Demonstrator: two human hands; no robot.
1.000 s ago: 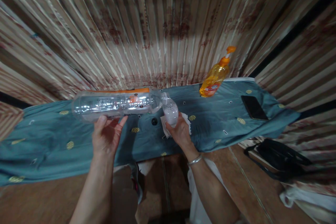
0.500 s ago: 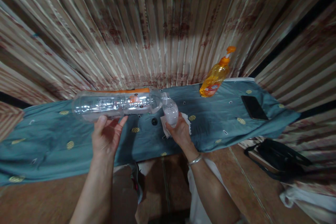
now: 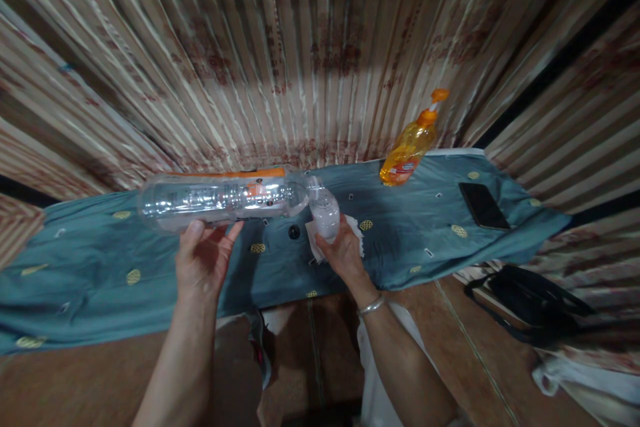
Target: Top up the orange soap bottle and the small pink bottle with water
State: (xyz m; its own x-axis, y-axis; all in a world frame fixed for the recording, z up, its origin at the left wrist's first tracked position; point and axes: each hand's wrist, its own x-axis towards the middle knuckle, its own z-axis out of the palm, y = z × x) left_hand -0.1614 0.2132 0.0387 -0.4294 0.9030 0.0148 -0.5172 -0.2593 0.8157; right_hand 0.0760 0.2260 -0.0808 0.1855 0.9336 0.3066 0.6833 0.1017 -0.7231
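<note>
A large clear plastic bottle (image 3: 220, 197) with an orange-and-white label lies nearly level in the air. My left hand (image 3: 205, 253) grips it from below, fingers partly hidden behind it. Its neck points right and meets the mouth of a small clear bottle (image 3: 327, 212), which stands roughly upright. Around that small bottle my right hand (image 3: 345, 247) is closed. A white tissue (image 3: 357, 228) shows under or behind the right hand; whether the hand touches it I cannot tell. Near the two bottles a small dark round object (image 3: 294, 232), perhaps a cap, rests on the cloth.
A teal patterned cloth (image 3: 100, 260) covers the table. Toward the back right stands an orange pump bottle (image 3: 407, 150), and a black phone (image 3: 484, 205) lies to its right. Behind hangs a pleated curtain (image 3: 300, 47). A black bag (image 3: 530, 300) is at the lower right.
</note>
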